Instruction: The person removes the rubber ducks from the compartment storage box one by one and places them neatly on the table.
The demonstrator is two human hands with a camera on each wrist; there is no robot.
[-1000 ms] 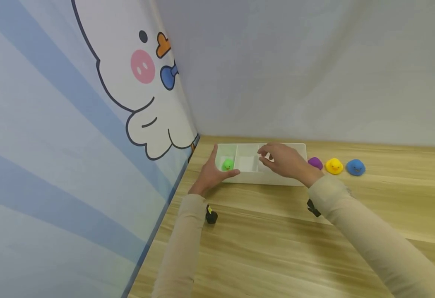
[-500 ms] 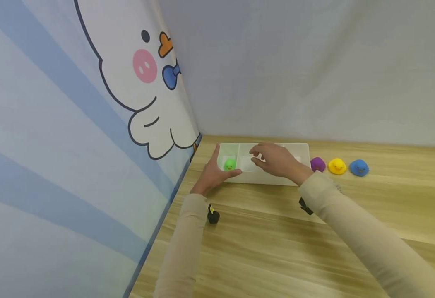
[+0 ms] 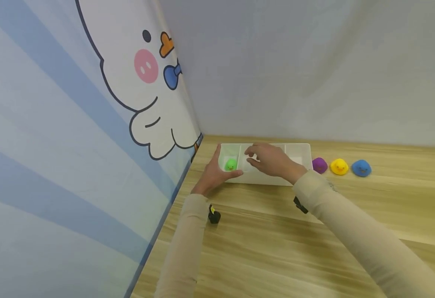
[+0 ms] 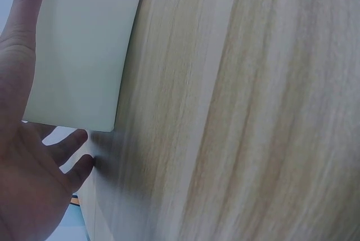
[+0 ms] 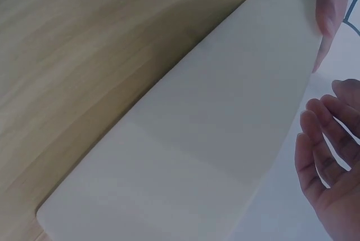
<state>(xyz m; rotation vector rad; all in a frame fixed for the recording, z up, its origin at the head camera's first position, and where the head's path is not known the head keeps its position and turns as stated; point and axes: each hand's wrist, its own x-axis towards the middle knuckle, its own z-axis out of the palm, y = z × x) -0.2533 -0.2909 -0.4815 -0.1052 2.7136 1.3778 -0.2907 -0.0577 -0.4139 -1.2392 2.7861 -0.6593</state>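
Note:
A long white divided tray (image 3: 262, 179) lies near the back of the wooden table. Its left compartment contains a small green rubber duck (image 3: 231, 164). My left hand (image 3: 213, 173) grips the tray's left end, thumb along the front wall and fingers round the end. Over the middle compartment hovers my right hand (image 3: 271, 159), its fingers loosely curved with nothing between them. In the right wrist view the right hand (image 5: 334, 156) is apart from the tray's front wall (image 5: 185, 123). The left wrist view has the left thumb (image 4: 22, 21) against the tray wall (image 4: 84, 55).
To the right of the tray, in a row, sit a purple duck (image 3: 319, 165), a yellow duck (image 3: 339, 167) and a blue duck (image 3: 361, 168). A grey curtain (image 3: 314, 74) hangs behind the table, and a printed cartoon curtain (image 3: 90, 165) runs along its left edge.
My right hand has moved left over the tray, from the right-hand divider to the middle compartment. The left hand stays at the tray's end. The head view has shifted slightly.

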